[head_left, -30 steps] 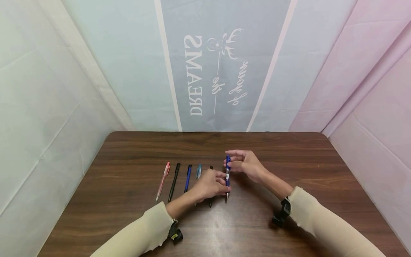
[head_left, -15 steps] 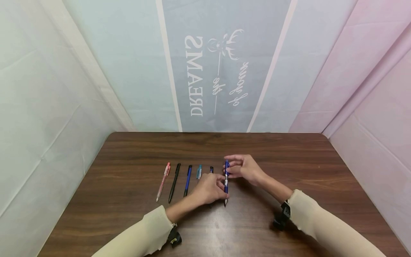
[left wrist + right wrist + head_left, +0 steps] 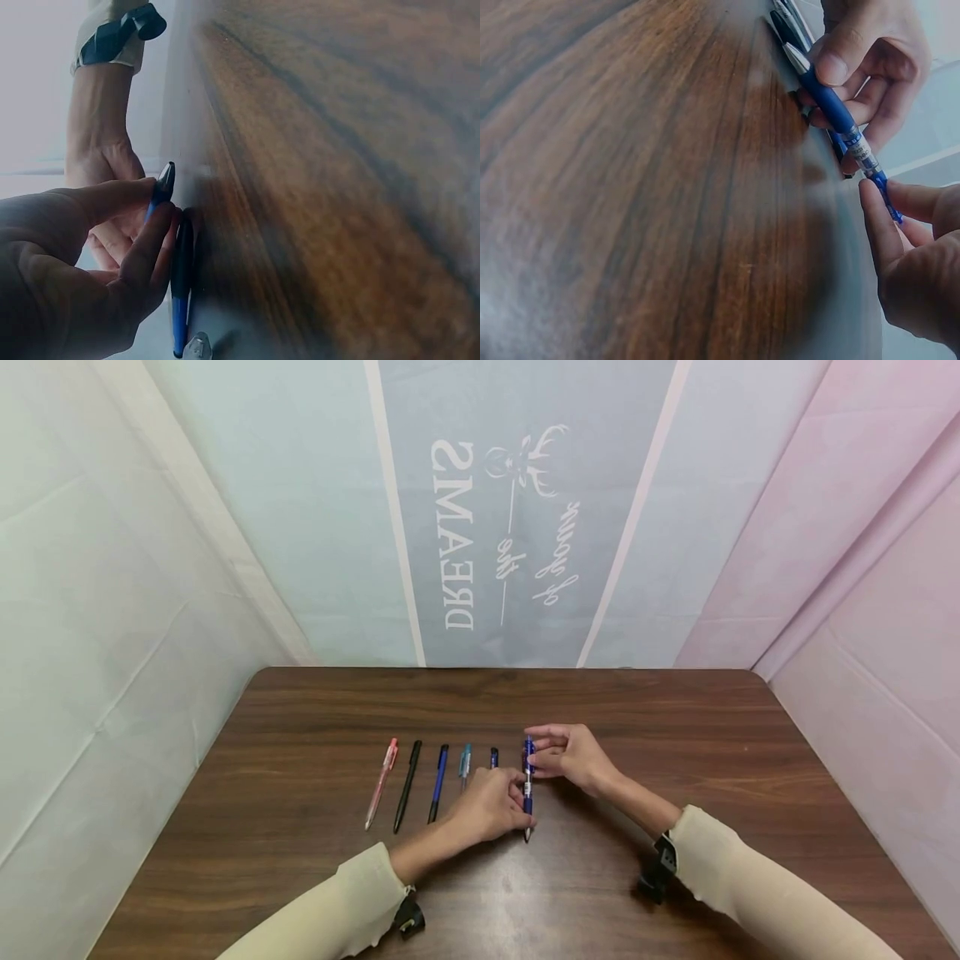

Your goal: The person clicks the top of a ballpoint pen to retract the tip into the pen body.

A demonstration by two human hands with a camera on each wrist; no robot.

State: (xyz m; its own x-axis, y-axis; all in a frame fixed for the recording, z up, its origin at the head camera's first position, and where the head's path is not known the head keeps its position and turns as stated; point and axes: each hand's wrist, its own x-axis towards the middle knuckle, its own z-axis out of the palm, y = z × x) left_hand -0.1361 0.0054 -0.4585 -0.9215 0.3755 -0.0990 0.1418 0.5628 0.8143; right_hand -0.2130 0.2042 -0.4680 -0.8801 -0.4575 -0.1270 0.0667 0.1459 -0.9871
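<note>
A blue retractable pen (image 3: 528,789) points its silver tip toward me at the right end of a row of pens. My left hand (image 3: 487,806) pinches it near the tip between thumb and finger. At the clip end, the thumb and fingers of my right hand (image 3: 573,760) pinch the same pen. In the right wrist view the blue grip and clear labelled barrel (image 3: 861,150) show between both hands. Just left of it lies a dark blue-and-black pen (image 3: 494,757), mostly hidden under my left hand. I cannot tell whether the held pen touches the table.
Further left on the brown wooden table (image 3: 637,702) lie a pink pen (image 3: 382,783), a black pen (image 3: 407,787), a blue pen (image 3: 438,781) and a teal clear pen (image 3: 465,762), roughly parallel. A printed cloth (image 3: 502,527) hangs behind the table's far edge.
Both hands have brought the blue pen a little toward me and slightly left, closer to the row. Over the last half second they have barely moved. The other pens stay put.
</note>
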